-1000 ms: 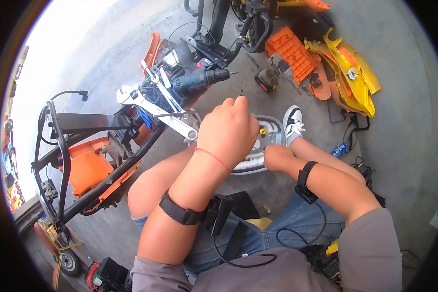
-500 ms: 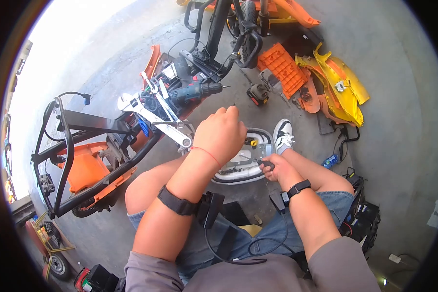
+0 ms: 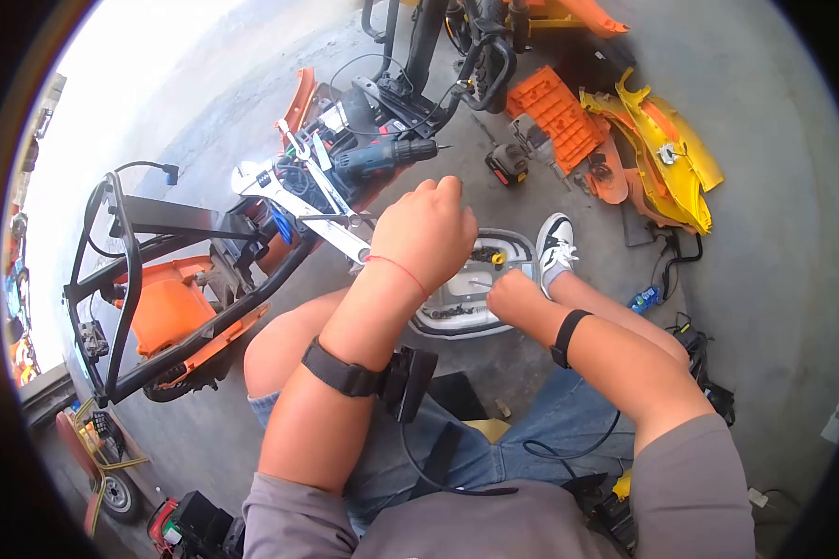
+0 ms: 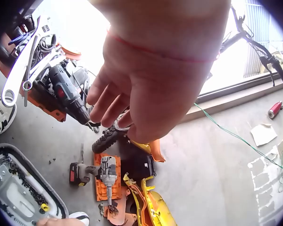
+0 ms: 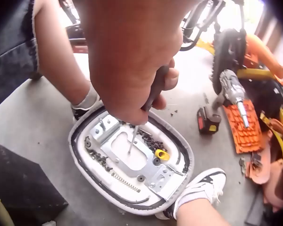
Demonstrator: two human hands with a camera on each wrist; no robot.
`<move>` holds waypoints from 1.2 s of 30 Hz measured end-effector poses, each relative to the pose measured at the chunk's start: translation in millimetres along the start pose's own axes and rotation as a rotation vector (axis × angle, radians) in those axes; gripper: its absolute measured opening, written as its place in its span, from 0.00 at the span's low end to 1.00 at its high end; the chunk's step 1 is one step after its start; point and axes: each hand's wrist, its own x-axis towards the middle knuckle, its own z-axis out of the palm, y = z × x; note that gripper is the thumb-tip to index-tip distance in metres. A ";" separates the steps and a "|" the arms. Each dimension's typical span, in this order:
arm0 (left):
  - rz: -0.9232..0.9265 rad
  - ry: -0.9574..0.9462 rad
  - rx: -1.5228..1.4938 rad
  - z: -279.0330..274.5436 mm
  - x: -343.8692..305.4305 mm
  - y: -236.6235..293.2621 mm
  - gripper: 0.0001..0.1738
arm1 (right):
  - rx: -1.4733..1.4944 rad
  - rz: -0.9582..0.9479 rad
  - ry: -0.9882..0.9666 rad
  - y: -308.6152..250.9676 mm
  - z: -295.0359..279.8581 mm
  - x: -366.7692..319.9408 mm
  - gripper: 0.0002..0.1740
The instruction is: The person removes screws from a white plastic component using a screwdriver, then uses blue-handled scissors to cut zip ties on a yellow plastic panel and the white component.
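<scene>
Beneath the right grip point(image 5: 132, 66) slants a screwdriver shaft point(image 5: 133, 139).

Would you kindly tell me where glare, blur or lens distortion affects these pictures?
Head: upper left blown out white, wide lens leaving curved black corners; left wrist: bright glare behind the shaded left hand; right wrist: the near right hand looks soft, the spring clearer.

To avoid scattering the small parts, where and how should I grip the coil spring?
Probably best pinched mid-length from above, across the coils: the coil spring lies flat on the white base, uncovered, with small dark parts near one end.
</scene>
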 end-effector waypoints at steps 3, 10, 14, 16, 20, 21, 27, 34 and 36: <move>-0.016 -0.036 0.008 3.1 1.8 -1.3 0.12 | -0.062 -0.139 -0.051 -17.5 9.8 -2.3 0.09; -0.087 -0.137 0.029 -6.7 5.2 2.8 0.18 | 0.843 0.593 -0.070 -30.9 35.9 -33.1 0.17; -0.007 -0.088 0.029 -2.3 4.4 1.1 0.14 | 1.109 0.760 0.036 -56.5 75.6 -39.2 0.17; -0.044 -0.139 0.035 1.2 -0.4 3.4 0.17 | 1.376 0.841 0.023 -68.1 85.6 -26.9 0.16; 0.036 -0.129 0.082 14.5 -1.0 12.0 0.13 | 2.115 0.995 0.033 -76.8 85.9 -12.5 0.09; 0.085 -0.101 0.081 18.8 -1.0 16.3 0.11 | 2.392 1.005 0.004 -71.2 85.4 -15.4 0.09; 0.071 -0.038 0.082 23.2 16.5 53.8 0.17 | 3.065 0.859 -0.230 -32.4 99.6 -35.7 0.06; 0.110 0.032 0.027 25.2 32.0 74.8 0.13 | 2.251 0.673 0.057 7.7 5.3 -99.0 0.20; 0.098 0.014 0.037 25.4 32.9 80.5 0.13 | 2.059 0.646 0.110 24.6 -5.6 -118.2 0.22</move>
